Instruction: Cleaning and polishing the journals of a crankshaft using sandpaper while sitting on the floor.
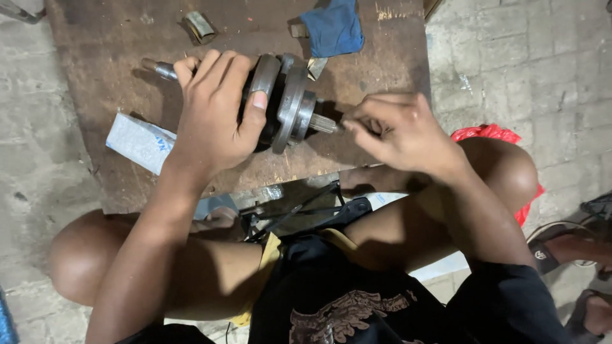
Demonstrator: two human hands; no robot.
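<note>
A metal crankshaft (290,102) with two round webs and a thin shaft at each end lies across a rusty metal plate (115,38). My left hand (213,108) is wrapped over its left half, thumb pressed on a web. My right hand (395,130) is at the splined right shaft end (323,123), fingertips pinched together against the tip. What the fingers pinch is too small to tell. The left shaft end (159,68) sticks out past my left hand.
A blue cloth (333,27) lies at the plate's far edge beside small metal pieces (200,27). A white box (140,141) sits by my left wrist. A red bag (494,135) is behind my right knee. Sandals (561,251) lie on the tiled floor at right.
</note>
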